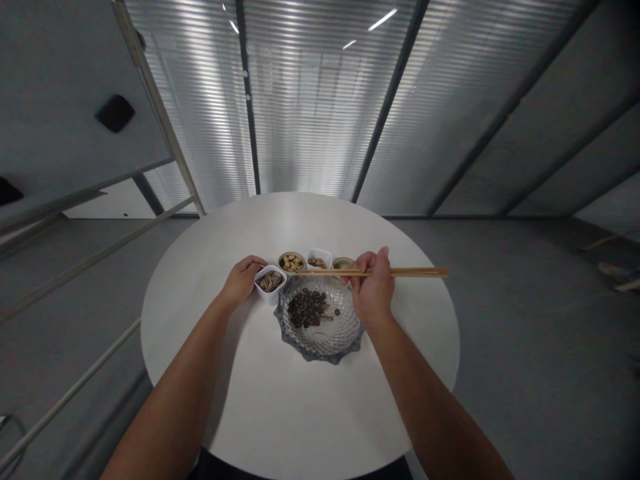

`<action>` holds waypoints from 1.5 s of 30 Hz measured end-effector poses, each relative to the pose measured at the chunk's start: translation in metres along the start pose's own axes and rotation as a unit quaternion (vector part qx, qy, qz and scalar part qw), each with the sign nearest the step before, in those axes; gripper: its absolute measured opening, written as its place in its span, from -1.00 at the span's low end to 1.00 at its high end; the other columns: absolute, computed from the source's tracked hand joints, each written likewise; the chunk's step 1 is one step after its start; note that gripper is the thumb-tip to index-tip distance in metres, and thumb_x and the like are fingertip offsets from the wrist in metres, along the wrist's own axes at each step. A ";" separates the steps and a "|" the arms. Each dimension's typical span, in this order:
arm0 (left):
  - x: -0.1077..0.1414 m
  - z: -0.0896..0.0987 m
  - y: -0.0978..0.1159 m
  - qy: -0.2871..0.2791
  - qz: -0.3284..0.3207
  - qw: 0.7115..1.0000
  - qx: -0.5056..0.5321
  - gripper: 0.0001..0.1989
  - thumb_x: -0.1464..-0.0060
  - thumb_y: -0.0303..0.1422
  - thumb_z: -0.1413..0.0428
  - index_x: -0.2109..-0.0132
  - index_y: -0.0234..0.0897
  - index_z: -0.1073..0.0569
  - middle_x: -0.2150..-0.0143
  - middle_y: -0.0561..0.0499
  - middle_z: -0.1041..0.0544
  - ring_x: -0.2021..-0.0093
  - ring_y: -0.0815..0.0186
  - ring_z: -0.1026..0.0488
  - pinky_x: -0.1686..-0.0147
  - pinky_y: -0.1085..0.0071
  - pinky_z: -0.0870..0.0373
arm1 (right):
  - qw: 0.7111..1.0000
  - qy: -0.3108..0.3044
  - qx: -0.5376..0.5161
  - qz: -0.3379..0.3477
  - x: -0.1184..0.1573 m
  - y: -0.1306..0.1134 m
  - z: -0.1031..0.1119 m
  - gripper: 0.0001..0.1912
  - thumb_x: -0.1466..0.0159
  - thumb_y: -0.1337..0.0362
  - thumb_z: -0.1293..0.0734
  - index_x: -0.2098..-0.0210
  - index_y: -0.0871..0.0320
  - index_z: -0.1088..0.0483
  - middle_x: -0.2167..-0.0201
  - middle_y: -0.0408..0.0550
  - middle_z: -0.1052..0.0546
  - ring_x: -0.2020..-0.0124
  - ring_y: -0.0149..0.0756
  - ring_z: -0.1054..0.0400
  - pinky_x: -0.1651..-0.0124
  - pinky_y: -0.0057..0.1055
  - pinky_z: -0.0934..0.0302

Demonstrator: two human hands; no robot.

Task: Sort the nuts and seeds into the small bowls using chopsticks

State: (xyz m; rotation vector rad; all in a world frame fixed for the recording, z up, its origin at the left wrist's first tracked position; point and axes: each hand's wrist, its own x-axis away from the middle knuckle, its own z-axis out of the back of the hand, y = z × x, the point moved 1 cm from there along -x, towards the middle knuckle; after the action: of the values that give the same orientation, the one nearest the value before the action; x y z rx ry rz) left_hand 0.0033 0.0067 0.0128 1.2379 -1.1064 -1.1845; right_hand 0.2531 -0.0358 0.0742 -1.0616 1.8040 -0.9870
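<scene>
My left hand [240,283] is closed on the left side of a small white bowl [271,295] of striped seeds, which look like sunflower seeds. My right hand [373,287] grips a pair of wooden chopsticks [420,272], held level and pointing left. Their tips are near a round dish of peanuts [292,261]. Below the chopsticks stands a scalloped glass bowl [345,340], with a pile of dark brown beans or nuts [307,308] and a few seeds in it. Nothing can be made out between the chopstick tips.
Behind the glass bowl, a second white bowl [320,255] holds some brown pieces. Beside it a round dish [343,263] is partly covered by my right hand and the chopsticks. Everything stands on a round white table [300,413]. A pale metal frame [165,133] rises at the left.
</scene>
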 end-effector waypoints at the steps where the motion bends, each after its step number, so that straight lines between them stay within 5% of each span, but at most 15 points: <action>1: 0.000 -0.001 0.001 0.001 0.000 1.000 0.000 -0.82 0.10 -0.30 -0.08 0.35 -0.31 -0.46 0.47 0.00 -0.47 0.46 0.30 -0.38 0.43 0.40 -0.26 | 1.000 -0.002 -0.004 -0.002 0.001 0.003 -0.005 -0.41 -0.25 -0.23 -0.05 0.66 0.07 -0.16 0.88 -0.30 -0.09 0.80 -0.39 -0.16 0.62 -0.43 -0.15; 9: 0.000 0.001 0.001 0.002 -0.005 1.000 -0.011 -0.81 0.11 -0.28 -0.07 0.36 -0.30 -0.47 0.45 -0.02 -0.48 0.43 0.28 -0.38 0.40 0.37 -0.26 | 0.983 -0.166 0.061 -0.053 0.019 0.011 -0.027 -0.43 -0.25 -0.24 -0.05 0.54 0.10 -0.27 0.80 -0.25 -0.30 0.62 -0.33 -0.38 0.41 -0.41 -0.24; 19: -0.003 0.003 -0.005 -0.005 -0.004 1.000 -0.002 -0.82 0.09 -0.28 -0.08 0.35 -0.30 -0.46 0.45 -0.01 -0.48 0.45 0.30 -0.38 0.42 0.39 -0.28 | 0.997 -0.081 0.010 -0.005 0.004 -0.011 0.014 -0.49 -0.26 -0.06 -0.18 0.69 0.09 -0.20 0.86 -0.27 -0.10 0.76 -0.40 -0.10 0.59 -0.41 -0.11; 29: 0.003 0.002 0.002 -0.005 -0.007 1.000 0.004 -0.80 0.09 -0.27 -0.10 0.35 -0.32 -0.46 0.45 -0.02 -0.48 0.43 0.30 -0.38 0.41 0.39 -0.28 | 0.970 -0.228 0.060 -0.066 -0.003 -0.022 0.045 -0.47 -0.22 -0.09 -0.23 0.73 0.11 -0.19 0.81 -0.24 -0.08 0.75 -0.39 -0.09 0.64 -0.41 0.07; 45: -0.001 -0.001 -0.004 -0.001 0.007 1.000 0.026 -0.82 0.13 -0.31 -0.13 0.35 -0.32 -0.48 0.50 0.01 -0.47 0.49 0.32 -0.38 0.46 0.42 -0.25 | 0.962 -0.199 0.170 -0.073 -0.011 -0.011 0.052 -0.47 -0.24 -0.10 -0.20 0.68 0.15 -0.20 0.81 -0.21 -0.21 0.77 -0.46 -0.11 0.68 -0.48 0.13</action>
State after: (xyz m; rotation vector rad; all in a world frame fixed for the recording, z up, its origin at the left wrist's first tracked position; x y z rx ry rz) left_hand 0.0037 0.0081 0.0090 1.2671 -1.1532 -1.1521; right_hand 0.3064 -0.0406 0.0673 -1.0934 1.1953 -1.0383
